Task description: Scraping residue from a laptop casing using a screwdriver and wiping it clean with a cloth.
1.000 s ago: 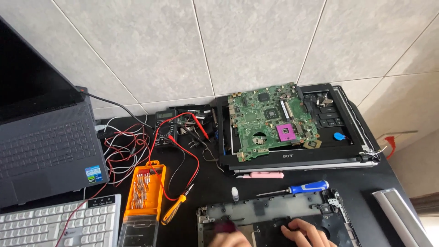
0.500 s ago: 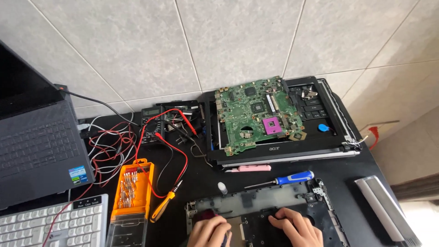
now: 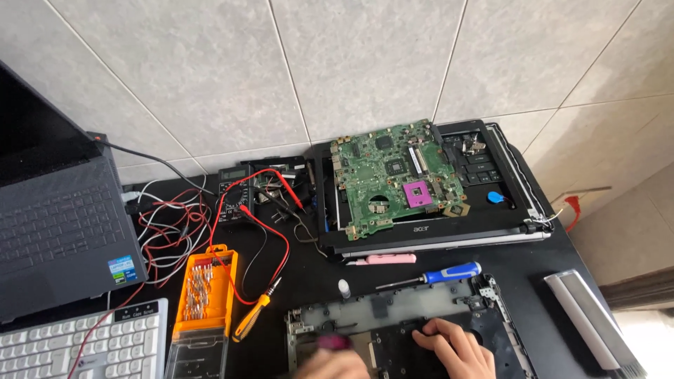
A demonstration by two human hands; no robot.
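1. The right hand (image 3: 455, 347) lies flat on the black laptop shell (image 3: 400, 326), fingers spread a little, holding nothing.
2. The left hand (image 3: 330, 363) is blurry on the shell's left part; I cannot tell its grip.
3. The shell sits at the near edge of the black bench (image 3: 309, 274).
4. Left of the shell, an orange bit box (image 3: 203, 291) holds rows of small metal bits.
5. Farther left, a grey laptop (image 3: 60, 231) has a small blue-green sticker (image 3: 122, 269).

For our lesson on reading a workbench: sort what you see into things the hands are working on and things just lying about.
In hand:
right hand resting on the black laptop base panel
left hand, blurred, on the same panel

Lying about:
green circuit board
blue-handled screwdriver
orange bit case
pink tool
multimeter
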